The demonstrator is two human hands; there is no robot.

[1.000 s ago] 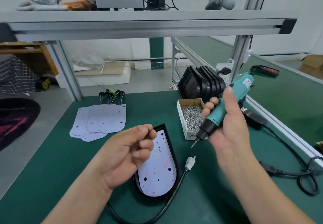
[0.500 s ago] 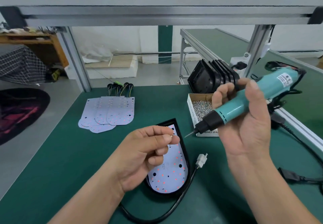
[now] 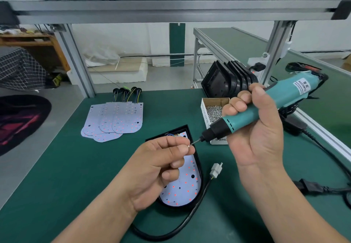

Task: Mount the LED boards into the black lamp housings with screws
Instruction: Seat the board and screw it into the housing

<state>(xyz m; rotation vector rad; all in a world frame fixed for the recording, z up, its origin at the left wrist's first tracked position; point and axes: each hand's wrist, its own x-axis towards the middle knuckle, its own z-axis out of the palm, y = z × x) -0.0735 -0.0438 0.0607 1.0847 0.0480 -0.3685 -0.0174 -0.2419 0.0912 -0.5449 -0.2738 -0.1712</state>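
Note:
A black lamp housing (image 3: 199, 191) lies on the green bench with a white LED board (image 3: 185, 187) seated in it, red dots showing. My left hand (image 3: 161, 168) hovers over it, pinching a small screw (image 3: 188, 146) between thumb and forefinger. My right hand (image 3: 254, 128) grips a teal electric screwdriver (image 3: 266, 108), and its bit tip touches the screw. The housing's black cable (image 3: 182, 223) ends in a white connector (image 3: 216, 169).
A cardboard box of screws (image 3: 213, 110) sits behind the screwdriver. Several empty black housings (image 3: 228, 81) lean stacked at the back right. A fan of spare LED boards (image 3: 115, 121) with wires lies at the left. A power cord (image 3: 322, 187) crosses the right side.
My left hand has raised the screw from over the board toward the bit. My right hand has tilted the screwdriver down-left until its tip meets the screw. The camera has moved closer.

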